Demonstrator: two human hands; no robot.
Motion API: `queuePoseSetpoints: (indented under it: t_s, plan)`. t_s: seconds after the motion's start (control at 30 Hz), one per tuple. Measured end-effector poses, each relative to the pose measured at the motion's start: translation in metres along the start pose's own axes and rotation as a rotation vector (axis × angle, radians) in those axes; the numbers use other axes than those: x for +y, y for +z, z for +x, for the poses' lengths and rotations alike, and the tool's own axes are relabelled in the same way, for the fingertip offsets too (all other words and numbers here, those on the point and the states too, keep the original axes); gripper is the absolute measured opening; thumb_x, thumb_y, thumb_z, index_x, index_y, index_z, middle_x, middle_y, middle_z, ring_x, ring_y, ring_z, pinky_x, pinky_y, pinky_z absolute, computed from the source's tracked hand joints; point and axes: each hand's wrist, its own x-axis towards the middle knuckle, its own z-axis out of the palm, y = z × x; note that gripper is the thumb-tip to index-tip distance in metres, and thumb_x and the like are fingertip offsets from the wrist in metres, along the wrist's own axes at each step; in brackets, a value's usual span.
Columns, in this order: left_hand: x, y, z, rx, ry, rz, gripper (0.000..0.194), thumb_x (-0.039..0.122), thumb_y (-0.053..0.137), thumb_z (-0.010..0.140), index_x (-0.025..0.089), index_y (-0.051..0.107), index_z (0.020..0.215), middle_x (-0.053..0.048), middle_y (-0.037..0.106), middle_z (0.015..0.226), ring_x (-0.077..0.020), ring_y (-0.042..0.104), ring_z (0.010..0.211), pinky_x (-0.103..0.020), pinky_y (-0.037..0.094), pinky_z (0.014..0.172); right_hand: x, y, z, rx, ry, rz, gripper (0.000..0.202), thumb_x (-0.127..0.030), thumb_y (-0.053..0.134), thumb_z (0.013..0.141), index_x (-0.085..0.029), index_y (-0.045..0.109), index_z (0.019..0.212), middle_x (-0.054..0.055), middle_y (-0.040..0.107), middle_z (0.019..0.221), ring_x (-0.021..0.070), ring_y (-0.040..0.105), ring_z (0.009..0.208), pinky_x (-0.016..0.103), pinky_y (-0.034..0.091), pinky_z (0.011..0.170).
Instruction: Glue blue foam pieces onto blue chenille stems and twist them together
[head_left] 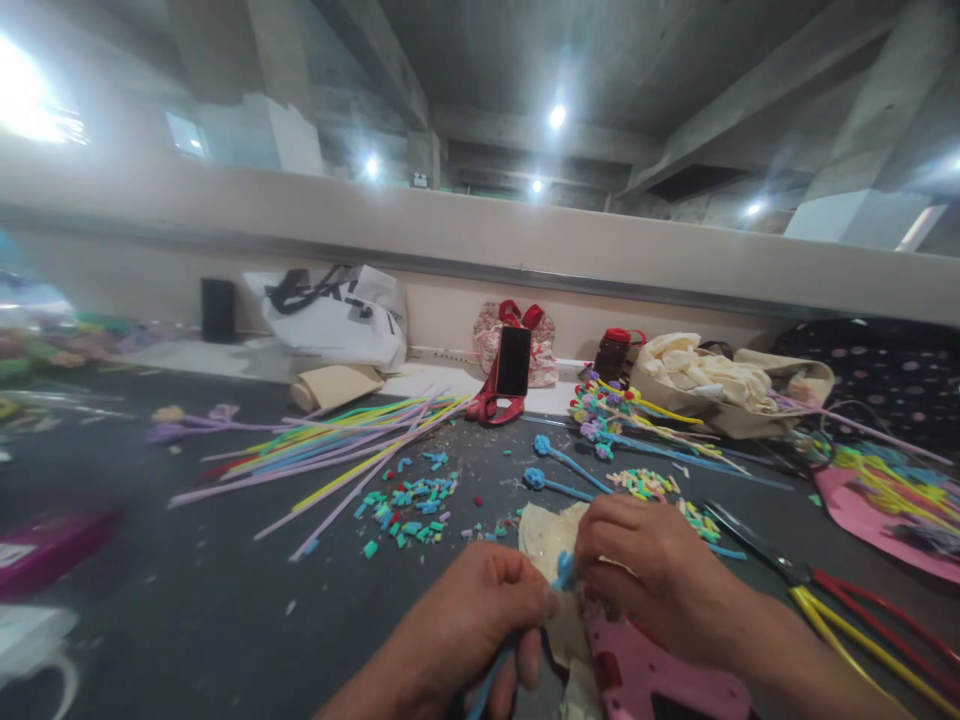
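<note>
Head view, bottom centre: the left hand (487, 612) pinches a blue chenille stem (564, 570), probably light, soft and bendy, best taken below its tip; the right hand (658, 562) curls beside that tip, near a pink glue gun (660, 668), grip unclear.

I could pass over the table (240, 610) left of my left hand (487, 600); scissors (799, 576) obstruct the right side
</note>
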Motion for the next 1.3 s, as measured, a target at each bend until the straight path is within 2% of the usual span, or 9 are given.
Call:
queuePoseSetpoints:
  t_s: [0.43, 0.6, 0.73, 0.8, 0.9, 1.0, 1.1, 1.2, 1.3]
  plan:
    - [0.0, -0.001, 0.001, 0.006, -0.002, 0.01, 0.02, 0.025, 0.044, 0.067, 0.015, 0.051, 0.051, 0.005, 0.051, 0.036, -0.0046, 0.036, 0.02, -0.016, 0.012, 0.02, 0.0, 0.004, 0.001, 0.02, -0.025, -0.074, 0.017, -0.016, 0.045, 0.08, -0.017, 0.056, 0.067, 0.0, 0.054, 0.065, 0.0113, 0.048, 0.062, 0.023, 0.033, 0.057]
    - [0.002, 0.0, -0.001, 0.014, -0.006, -0.001, 0.018, 0.025, 0.045, 0.068, 0.015, 0.052, 0.054, 0.004, 0.051, 0.036, -0.0048, 0.037, 0.02, -0.016, 0.011, 0.021, -0.001, -0.002, -0.001, 0.032, -0.043, -0.098, 0.021, -0.017, 0.044, 0.081, -0.018, 0.058, 0.066, 0.0, 0.056, 0.065, 0.0114, 0.049, 0.062, 0.023, 0.033, 0.057]
    - [0.007, -0.001, -0.003, 0.045, -0.011, -0.089, 0.018, 0.026, 0.047, 0.069, 0.015, 0.052, 0.056, 0.004, 0.052, 0.037, -0.0044, 0.036, 0.021, -0.016, 0.012, 0.023, 0.001, -0.017, -0.005, 0.137, -0.034, -0.013, 0.02, -0.018, 0.041, 0.083, -0.019, 0.06, 0.089, 0.004, 0.059, 0.079, 0.0125, 0.053, 0.069, 0.023, 0.038, 0.06]
    - [0.008, -0.003, -0.002, 0.076, 0.021, -0.182, 0.017, 0.026, 0.05, 0.068, 0.014, 0.053, 0.056, 0.003, 0.054, 0.041, -0.0038, 0.038, 0.025, -0.015, 0.015, 0.025, 0.001, -0.022, -0.006, 0.199, 0.031, 0.066, 0.023, -0.018, 0.044, 0.081, -0.02, 0.055, 0.101, 0.006, 0.059, 0.089, 0.0139, 0.054, 0.077, 0.023, 0.041, 0.064]
    - [0.009, -0.005, -0.003, 0.116, 0.111, -0.366, 0.016, 0.026, 0.054, 0.067, 0.012, 0.056, 0.059, 0.001, 0.055, 0.048, -0.0044, 0.045, 0.036, -0.014, 0.024, 0.033, -0.001, -0.022, -0.006, 0.219, 0.135, 0.216, 0.022, -0.018, 0.047, 0.08, -0.021, 0.057, 0.099, 0.005, 0.059, 0.087, 0.0152, 0.055, 0.08, 0.024, 0.042, 0.067]
    - [0.011, -0.004, -0.006, 0.178, 0.186, -0.545, 0.012, 0.023, 0.059, 0.064, 0.011, 0.061, 0.064, 0.0, 0.058, 0.058, -0.0074, 0.052, 0.051, -0.017, 0.037, 0.048, -0.009, -0.012, -0.001, 0.152, 0.252, 0.443, 0.017, -0.02, 0.047, 0.079, -0.02, 0.062, 0.087, 0.003, 0.058, 0.072, 0.0139, 0.055, 0.069, 0.023, 0.042, 0.061]
    - [0.013, -0.001, -0.009, 0.24, 0.276, -0.666, 0.013, 0.024, 0.061, 0.064, 0.011, 0.063, 0.065, -0.003, 0.061, 0.068, -0.0104, 0.054, 0.061, -0.02, 0.039, 0.055, -0.021, 0.001, 0.009, 0.067, 0.393, 0.81, 0.017, -0.026, 0.05, 0.076, -0.018, 0.064, 0.081, 0.0, 0.054, 0.066, 0.0086, 0.05, 0.051, 0.017, 0.039, 0.045]
    - [0.013, -0.001, -0.008, 0.168, 0.321, -0.741, 0.019, 0.027, 0.063, 0.062, 0.011, 0.064, 0.071, -0.005, 0.062, 0.069, -0.0142, 0.055, 0.063, -0.025, 0.041, 0.059, -0.034, 0.014, 0.024, -0.009, 0.456, 1.153, 0.018, -0.029, 0.054, 0.071, -0.015, 0.064, 0.078, -0.003, 0.049, 0.056, 0.0042, 0.043, 0.039, 0.014, 0.033, 0.036]
    - [0.011, -0.004, -0.007, 0.095, 0.304, -0.796, 0.022, 0.03, 0.064, 0.062, 0.011, 0.064, 0.074, -0.006, 0.062, 0.065, -0.0164, 0.057, 0.057, -0.027, 0.041, 0.056, -0.04, 0.027, 0.036, -0.017, 0.479, 1.34, 0.018, -0.031, 0.058, 0.067, -0.013, 0.062, 0.065, -0.007, 0.042, 0.043, 0.0024, 0.037, 0.033, 0.012, 0.029, 0.033]
